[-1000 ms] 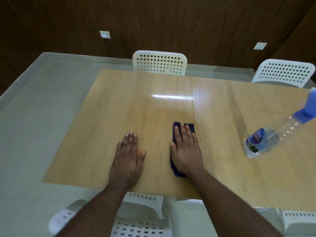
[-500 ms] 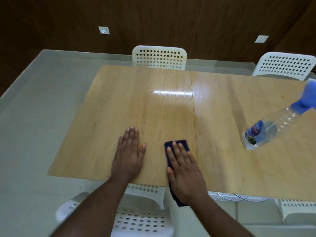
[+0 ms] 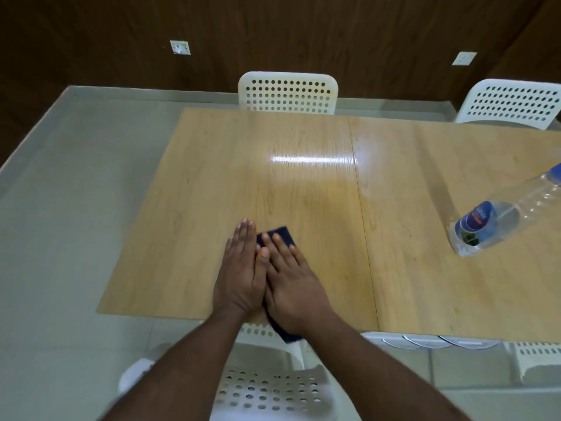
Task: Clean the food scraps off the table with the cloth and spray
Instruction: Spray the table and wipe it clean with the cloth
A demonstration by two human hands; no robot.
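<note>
A dark blue cloth (image 3: 280, 233) lies flat on the light wooden table (image 3: 212, 183) near its front edge, one end hanging off the edge. My right hand (image 3: 293, 284) presses flat on it with straight fingers. My left hand (image 3: 241, 268) lies flat on the table right beside it, its thumb touching the right hand. A clear spray bottle (image 3: 498, 223) with a blue label and blue top stands on the table at the right, apart from both hands. No food scraps are visible on the wood.
White perforated chairs stand at the far side (image 3: 288, 94), at the far right (image 3: 513, 103) and just below me (image 3: 267, 390). Another white chair (image 3: 537, 360) sits under the front right edge. Grey tiled floor (image 3: 60, 238) lies to the left.
My right hand has slid the cloth to the left and toward the front edge, until it meets my left hand. The left hand has stayed put.
</note>
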